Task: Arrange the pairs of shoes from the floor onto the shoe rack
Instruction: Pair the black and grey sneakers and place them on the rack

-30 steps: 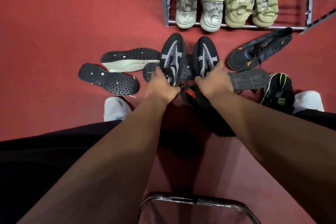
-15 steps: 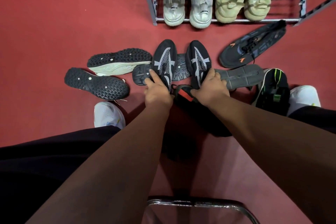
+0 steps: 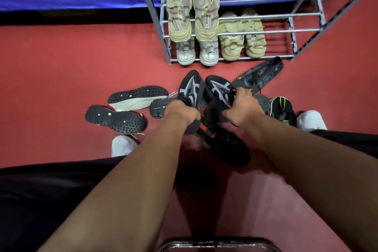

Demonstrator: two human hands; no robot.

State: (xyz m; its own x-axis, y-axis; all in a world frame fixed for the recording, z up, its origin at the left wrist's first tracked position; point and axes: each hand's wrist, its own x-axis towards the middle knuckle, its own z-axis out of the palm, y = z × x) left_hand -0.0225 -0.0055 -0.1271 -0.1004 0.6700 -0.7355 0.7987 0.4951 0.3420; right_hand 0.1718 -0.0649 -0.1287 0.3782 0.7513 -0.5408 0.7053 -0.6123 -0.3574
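Observation:
My left hand (image 3: 182, 113) grips the heel of one black shoe with grey stripes (image 3: 190, 88). My right hand (image 3: 243, 108) grips its partner (image 3: 219, 90). Both shoes are lifted toe-up above the red floor, in front of the metal shoe rack (image 3: 235, 58). The rack holds a beige pair (image 3: 192, 10) on an upper shelf, and a white pair (image 3: 196, 54) and a second beige pair (image 3: 242, 41) on the bottom shelf.
Two upturned black-soled shoes (image 3: 116, 117) lie at left. A dark shoe with orange marks (image 3: 259, 75), a black-and-green shoe (image 3: 283, 109) and a black shoe with red (image 3: 225, 145) lie near my hands. My white-shod feet (image 3: 123, 145) flank them. A chrome bar (image 3: 216, 244) crosses the bottom edge.
Both hands have lifted the black striped pair off the floor and toward the rack. The view has tilted up, showing more of the rack and a blue cover behind it.

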